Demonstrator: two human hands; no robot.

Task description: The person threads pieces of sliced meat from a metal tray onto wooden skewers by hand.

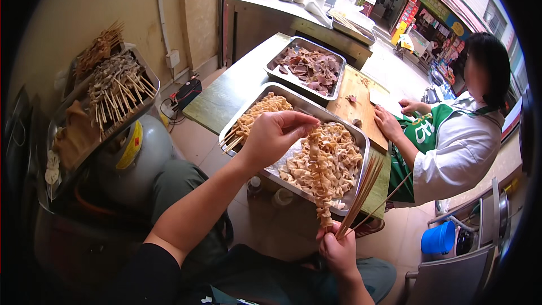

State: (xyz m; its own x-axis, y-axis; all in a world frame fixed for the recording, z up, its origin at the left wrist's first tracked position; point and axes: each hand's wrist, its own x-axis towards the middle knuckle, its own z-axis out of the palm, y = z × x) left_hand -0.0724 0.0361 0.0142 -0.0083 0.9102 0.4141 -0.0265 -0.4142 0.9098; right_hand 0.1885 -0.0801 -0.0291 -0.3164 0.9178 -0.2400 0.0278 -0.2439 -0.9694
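My right hand grips the lower end of a skewer threaded with pale, folded food pieces, along with a bundle of bare bamboo skewers. One bare stick angles away from the bundle. At the top of the loaded skewer, my left hand pinches with thumb and fingertips; whether it holds the tip or a piece is hard to tell. Beneath both hands lies a steel tray. Loose pale pieces fill its right part, and finished skewers lie at its left end.
Behind stands a second steel tray of dark purplish meat slices. A co-worker in a green apron works at a wooden cutting board with a broad blade. Left are a tray of skewers and a gas cylinder. A blue bucket sits right.
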